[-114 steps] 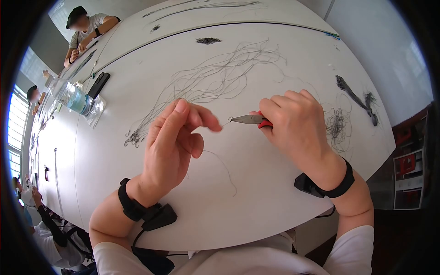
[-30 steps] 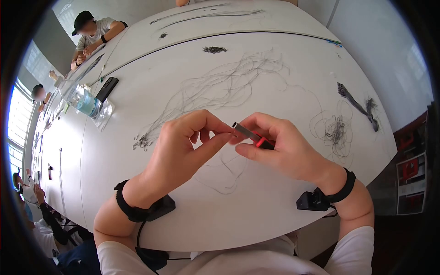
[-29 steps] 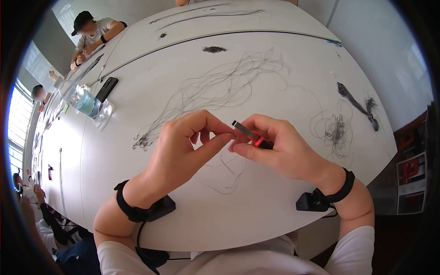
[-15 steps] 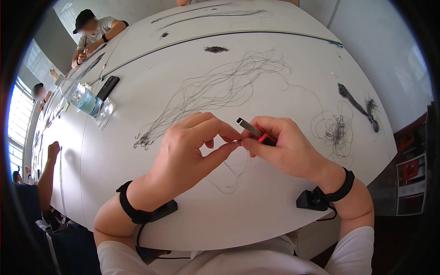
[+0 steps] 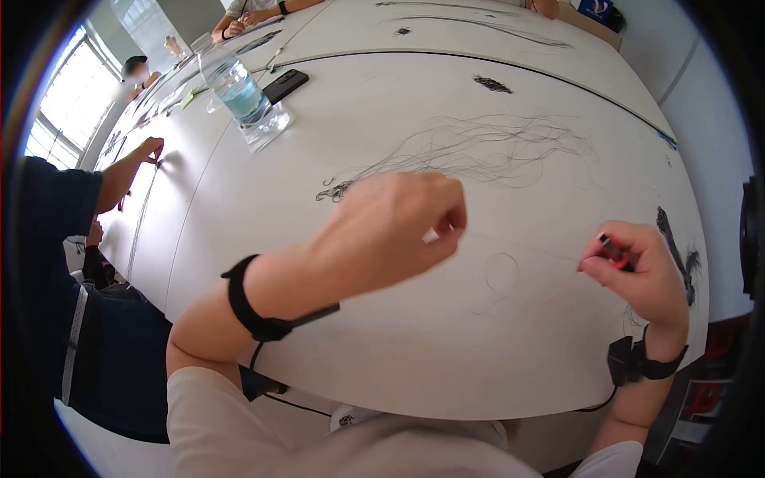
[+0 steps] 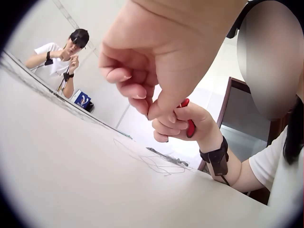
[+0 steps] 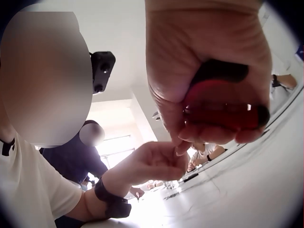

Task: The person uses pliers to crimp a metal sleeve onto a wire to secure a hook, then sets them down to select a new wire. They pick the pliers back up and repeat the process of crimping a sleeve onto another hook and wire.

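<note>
A faint thin line [image 5: 522, 245] runs through the air between the two hands. Thumb and fingertips of the left hand [image 5: 382, 227] pinch one stretch of it, above the middle of the table. Over on the right, the right hand [image 5: 641, 267] holds red-handled pliers [image 5: 613, 252] in its palm, thumb and finger pinched together at the line's other end. The right wrist view shows its fingers curled round the red handles [image 7: 218, 114]. Whatever small piece lies between the fingertips is hidden. Behind the left hand, long strands [image 5: 510, 143] spread from a dark cluster of small hooks [image 5: 336, 191].
A water bottle [image 5: 239, 94] and a black phone [image 5: 285, 85] stand or lie at the upper left. Dark bundles [image 5: 492, 84] lie farther back, another [image 5: 673, 243] beyond the right hand. A person in dark blue [image 5: 60, 199] leans over the table's left side.
The hands, formerly together, have moved wide apart, the right one to the right, with the line between them. The head view has shifted, and the person at the left has come further into view.
</note>
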Motion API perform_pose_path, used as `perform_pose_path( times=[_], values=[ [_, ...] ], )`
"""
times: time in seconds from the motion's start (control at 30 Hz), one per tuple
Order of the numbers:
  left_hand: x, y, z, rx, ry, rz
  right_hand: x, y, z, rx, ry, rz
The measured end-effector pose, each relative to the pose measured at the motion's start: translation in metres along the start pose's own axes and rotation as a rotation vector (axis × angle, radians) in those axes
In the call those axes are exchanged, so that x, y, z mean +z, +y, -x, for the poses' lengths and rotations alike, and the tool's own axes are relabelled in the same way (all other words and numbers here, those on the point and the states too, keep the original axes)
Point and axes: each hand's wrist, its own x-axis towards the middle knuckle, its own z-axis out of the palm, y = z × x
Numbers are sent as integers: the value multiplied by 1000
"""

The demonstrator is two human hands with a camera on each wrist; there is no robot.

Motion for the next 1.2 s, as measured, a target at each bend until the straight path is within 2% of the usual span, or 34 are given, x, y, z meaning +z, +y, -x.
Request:
perform_pose_path(
  times=[0.13,0.2,0.23,0.27,0.3,0.37,0.4,0.47,0.6,0.73,0.8,0.9,1.13,1.2],
  values=[
    [-55,-32,14,-415,80,66,-35,14,-16,17,137,171],
    [-70,-67,29,-541,121,16,-45,19,-34,29,197,258],
    [-70,-75,33,-564,120,26,-48,21,-44,-6,261,410],
    [-66,-81,34,-566,121,27,-52,24,-54,-42,324,562],
    [-62,-85,36,-579,85,35,-56,28,-65,-42,320,563],
    [-59,-89,36,-596,48,44,-65,36,-89,-160,458,855],
    [-57,-89,35,-607,25,25,-67,37,-101,-161,453,854],
    [-54,-90,31,-624,-1,8,-69,39,-121,-289,601,985],
    [-49,-90,25,-619,-25,-11,-63,38,-144,-342,708,1124],
    [-47,-91,30,-583,-18,14,-61,55,-147,-360,667,1168],
    [-51,-92,31,-563,1,14,-57,57,-142,-252,619,1090],
    [-51,-97,31,-515,20,-38,-49,57,-136,-199,596,1005],
    [-42,-92,22,-492,-17,-78,-34,56,-130,-179,579,946],
    [-42,-91,20,-489,-40,-99,-35,56,-129,-253,575,924]
  ],
)
